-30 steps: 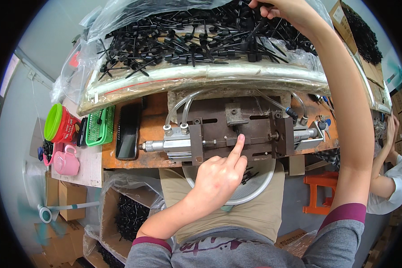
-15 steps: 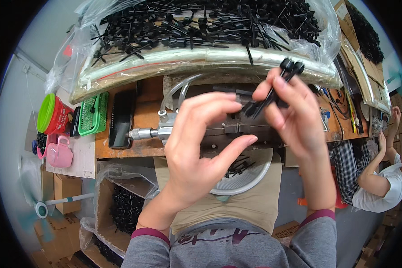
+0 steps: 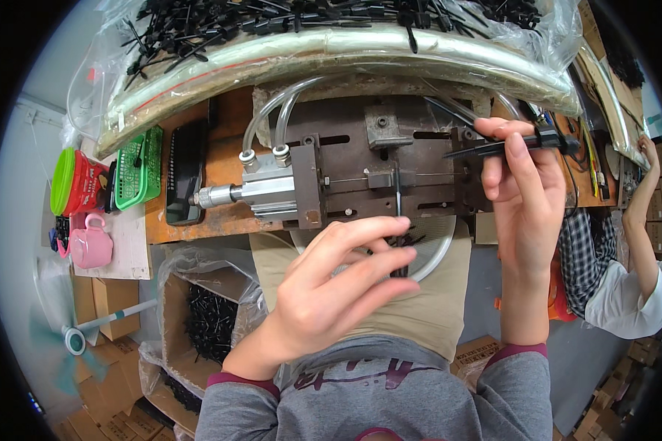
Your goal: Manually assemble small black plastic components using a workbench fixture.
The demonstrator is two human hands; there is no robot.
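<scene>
My left hand (image 3: 338,275) is closed at the near side of a dark metal fixture (image 3: 353,195). Its fingertips pinch a black plastic stem piece (image 3: 399,200), whose thin shaft reaches away from me into the slot of the fixture's small centre block (image 3: 379,178); the piece's near end is partly hidden by the fingers. Above the right end of the fixture, my right hand (image 3: 526,191) grips a few similar black stem pieces (image 3: 548,140) between thumb and fingers. Their thick heads point right and their thin shafts point left.
A silver air cylinder (image 3: 268,192) with clear hoses adjoins the fixture. Heaped black pieces fill a plastic-lined tray (image 3: 346,48) behind it. A white basket (image 3: 445,253) sits at my lap. Left are a phone (image 3: 187,173), green basket (image 3: 138,169) and pink cup (image 3: 92,244). Another person (image 3: 632,294) sits right.
My left hand has come down and nearer to me, bringing a stem piece to the fixture. My right hand has moved right and lower with its pieces, uncovering the fixture.
</scene>
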